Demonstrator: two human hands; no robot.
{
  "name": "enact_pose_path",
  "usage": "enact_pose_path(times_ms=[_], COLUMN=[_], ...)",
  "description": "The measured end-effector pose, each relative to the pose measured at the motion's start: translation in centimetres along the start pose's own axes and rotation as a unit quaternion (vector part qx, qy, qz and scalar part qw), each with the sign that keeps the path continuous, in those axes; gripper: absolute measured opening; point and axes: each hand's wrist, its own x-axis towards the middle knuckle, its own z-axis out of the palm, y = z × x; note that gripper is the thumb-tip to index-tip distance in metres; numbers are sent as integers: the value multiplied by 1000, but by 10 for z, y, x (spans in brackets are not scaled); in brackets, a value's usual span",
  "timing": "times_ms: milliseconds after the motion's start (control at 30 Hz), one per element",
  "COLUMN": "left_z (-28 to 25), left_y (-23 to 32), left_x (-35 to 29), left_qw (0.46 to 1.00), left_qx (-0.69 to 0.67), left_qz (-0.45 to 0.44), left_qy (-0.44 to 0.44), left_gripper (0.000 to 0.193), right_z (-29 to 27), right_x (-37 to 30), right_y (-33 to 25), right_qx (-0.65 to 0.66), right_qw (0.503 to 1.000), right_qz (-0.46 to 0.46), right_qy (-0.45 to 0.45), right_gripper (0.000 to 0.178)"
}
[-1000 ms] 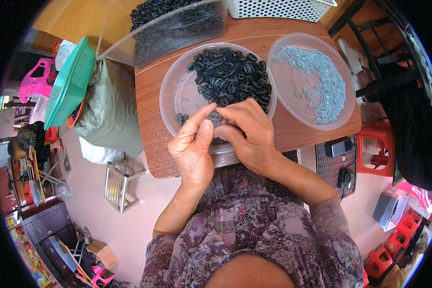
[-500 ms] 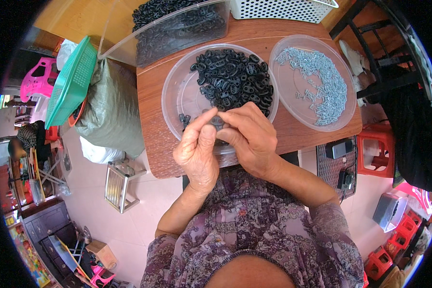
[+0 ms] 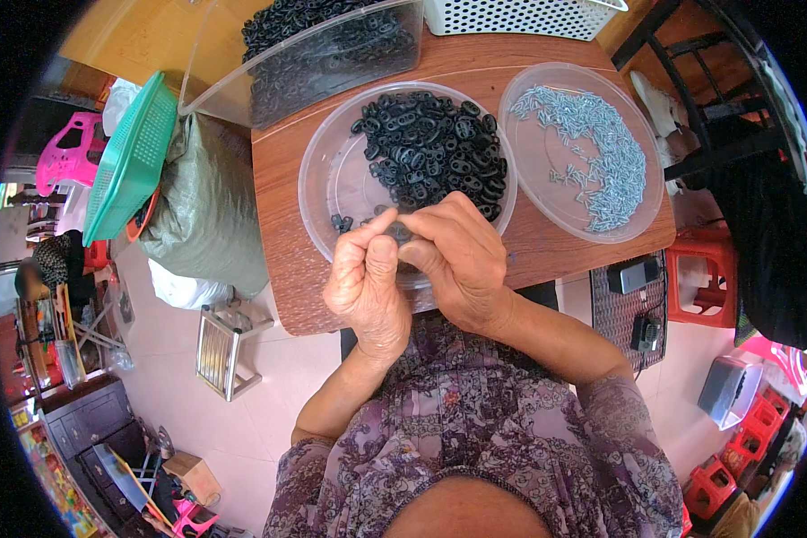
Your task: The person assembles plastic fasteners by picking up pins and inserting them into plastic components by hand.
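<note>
Between the fingertips of my left hand (image 3: 368, 282) and my right hand (image 3: 462, 260) is a small black plastic piece (image 3: 398, 234). Both hands are closed in a pinch on it, over the near rim of a round clear tray (image 3: 327, 170). In that tray lies a heap of black oval pieces with holes (image 3: 435, 148), with a few loose ones at its left near side. To the right, a second round clear tray (image 3: 533, 152) bears many small silvery screws or pins (image 3: 619, 166). Whether one of these is in my fingers is hidden.
Both trays stand on a brown wooden table (image 3: 282, 260). A clear bin (image 3: 332, 76) of black pieces and a white perforated basket (image 3: 524, 18) are at the far edge. Left are a green basket (image 3: 130, 170), a sack (image 3: 202, 211) and a small metal stool (image 3: 229, 350). A red stool (image 3: 704, 278) is right.
My hands remain together around the black piece. The right fingers have shifted slightly left and the piece sits a little lower between the fingertips. The whole view has moved slightly.
</note>
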Motion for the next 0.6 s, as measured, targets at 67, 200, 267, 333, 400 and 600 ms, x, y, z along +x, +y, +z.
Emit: enact_pose_path(times_ms=[67,200,267,333,400,600], left_z=[4,2,2,-4,-3,0], left_y=[-1,-1,-2,-3,-4,28], left_x=[4,6,4,1,1,20], left_qw=[1000,998,994,990,991,936], left_qx=[11,54,100,134,122,327], left_qz=[12,40,47,47,52,49], left_qy=[3,14,25,16,12,-123], left_gripper=[21,15,13,14,15,16], right_z=[0,6,4,6,4,-8], right_x=[2,5,0,-3,-3,5], right_y=[1,0,0,-4,-2,-3], right_qx=[-7,-31,-30,-25,-15,110], right_qw=[1000,999,999,1000,1000,965], right_qz=[1,-15,12,11,19,236], right_qy=[-2,5,-4,8,10,-40], right_gripper=[25,18,15,14,13,8])
